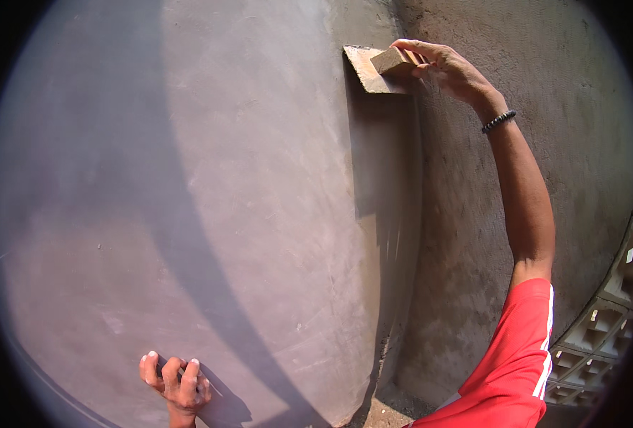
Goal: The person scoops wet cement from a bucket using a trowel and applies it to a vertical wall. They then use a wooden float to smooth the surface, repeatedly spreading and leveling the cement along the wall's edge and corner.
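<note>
High on the right, my right hand (455, 70) is closed around the block handle of a plastering float (365, 70). The float has a thin flat board, worn and tan. It sits by the inner corner, over the narrow strip beside the smooth grey plastered wall (274, 185). Whether its whole face touches the plaster I cannot tell. At the lower left, my left hand (177, 384) is near the same wall with its fingers curled in, and nothing shows in them. Its shadow falls just to its right.
A rougher brown-grey wall (466, 235) meets the smooth one at a vertical corner (418, 178). Pale ventilation blocks with square openings (593, 334) stand at the lower right. Rough mortar (395, 408) lies at the corner's foot. A broad curved shadow crosses the smooth wall.
</note>
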{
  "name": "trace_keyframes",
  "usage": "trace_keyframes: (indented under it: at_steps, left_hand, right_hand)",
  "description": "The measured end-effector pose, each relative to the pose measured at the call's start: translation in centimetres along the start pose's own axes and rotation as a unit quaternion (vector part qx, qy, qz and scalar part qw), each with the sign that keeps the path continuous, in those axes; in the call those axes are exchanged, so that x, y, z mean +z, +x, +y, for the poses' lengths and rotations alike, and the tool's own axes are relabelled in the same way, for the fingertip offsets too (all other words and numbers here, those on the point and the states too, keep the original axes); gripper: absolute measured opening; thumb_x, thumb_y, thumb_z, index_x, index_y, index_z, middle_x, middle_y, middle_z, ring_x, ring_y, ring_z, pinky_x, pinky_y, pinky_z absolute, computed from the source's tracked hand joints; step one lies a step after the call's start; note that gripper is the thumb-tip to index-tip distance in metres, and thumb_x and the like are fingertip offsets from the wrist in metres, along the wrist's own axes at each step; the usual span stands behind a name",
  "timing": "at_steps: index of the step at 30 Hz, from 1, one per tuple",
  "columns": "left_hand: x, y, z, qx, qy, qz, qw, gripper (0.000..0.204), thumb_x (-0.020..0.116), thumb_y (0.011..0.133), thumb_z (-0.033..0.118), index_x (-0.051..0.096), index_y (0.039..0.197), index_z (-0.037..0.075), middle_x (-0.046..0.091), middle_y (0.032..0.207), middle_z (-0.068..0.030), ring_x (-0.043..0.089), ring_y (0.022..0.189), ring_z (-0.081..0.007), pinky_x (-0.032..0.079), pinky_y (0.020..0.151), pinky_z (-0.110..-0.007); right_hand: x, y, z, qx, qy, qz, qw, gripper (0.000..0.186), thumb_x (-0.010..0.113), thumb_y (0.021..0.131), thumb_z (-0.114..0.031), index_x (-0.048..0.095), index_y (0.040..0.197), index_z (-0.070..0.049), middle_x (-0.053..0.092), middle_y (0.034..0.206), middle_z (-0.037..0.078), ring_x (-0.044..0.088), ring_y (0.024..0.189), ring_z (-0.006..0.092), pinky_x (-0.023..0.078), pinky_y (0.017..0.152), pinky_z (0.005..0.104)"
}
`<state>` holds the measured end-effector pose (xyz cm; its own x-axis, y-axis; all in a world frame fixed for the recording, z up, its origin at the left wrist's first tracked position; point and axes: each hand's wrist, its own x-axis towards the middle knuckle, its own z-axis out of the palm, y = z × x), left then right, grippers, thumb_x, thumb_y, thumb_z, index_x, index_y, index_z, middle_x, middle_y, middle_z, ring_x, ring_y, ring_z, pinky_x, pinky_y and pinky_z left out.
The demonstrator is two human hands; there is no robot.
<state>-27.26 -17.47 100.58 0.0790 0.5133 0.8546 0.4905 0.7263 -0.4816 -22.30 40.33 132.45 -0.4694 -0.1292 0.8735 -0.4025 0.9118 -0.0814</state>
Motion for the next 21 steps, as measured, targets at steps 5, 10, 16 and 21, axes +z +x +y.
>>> trace_keyframes:
  at_steps: [5, 10, 16, 21]
  left_hand:
    - [-0.8, 0.6, 0.1, 0.002, 0.006, -0.005, 1.000, 0.025, 0.056, 0.069, 0.009, 0.063, 0.093, 0.005, 0.054, 0.094, -0.0130, 0.038, 0.122, -0.0448, 0.037, 0.095, -0.061]
    - [-0.6, 0.9, 0.3, -0.004, -0.013, -0.010, 1.000, 0.026, 0.058, 0.065, 0.004, 0.063, 0.091, 0.005, 0.054, 0.095, -0.0128, 0.038, 0.121, -0.0435, 0.037, 0.094, -0.060]
    - [-0.1, 1.5, -0.2, 0.011, -0.029, 0.010, 0.999, 0.024, 0.059, 0.065, 0.003, 0.064, 0.089, 0.005, 0.056, 0.095, -0.0120, 0.039, 0.121, -0.0414, 0.037, 0.096, -0.057]
    - [-0.7, 1.0, -0.3, 0.009, -0.044, -0.005, 0.999, 0.026, 0.058, 0.066, 0.001, 0.064, 0.091, 0.004, 0.056, 0.097, -0.0123, 0.039, 0.123, -0.0413, 0.037, 0.098, -0.053]
  right_hand:
    - [4.4, -12.3, -0.1, -0.010, -0.042, -0.099, 0.994, 0.045, 0.060, 0.087, 0.003, 0.063, 0.125, -0.020, 0.060, 0.123, 0.007, 0.054, 0.116, 0.0265, 0.051, 0.099, 0.0367]
    - [12.4, -25.9, 0.8, 0.018, 0.008, -0.079, 0.997, 0.040, 0.065, 0.083, 0.002, 0.063, 0.118, -0.017, 0.059, 0.120, 0.009, 0.052, 0.114, 0.0313, 0.050, 0.092, 0.0404]
    - [16.8, -38.2, -0.4, 0.168, 0.163, -0.093, 0.968, 0.037, 0.064, 0.091, -0.019, 0.058, 0.127, -0.010, 0.059, 0.122, 0.008, 0.054, 0.115, 0.0257, 0.046, 0.097, 0.0360]
    - [16.1, -39.1, -5.1, 0.388, 0.578, 0.108, 0.709, 0.069, 0.073, 0.085, -0.037, 0.044, 0.138, -0.003, 0.059, 0.126, 0.004, 0.057, 0.115, 0.0133, 0.048, 0.098, 0.0335]
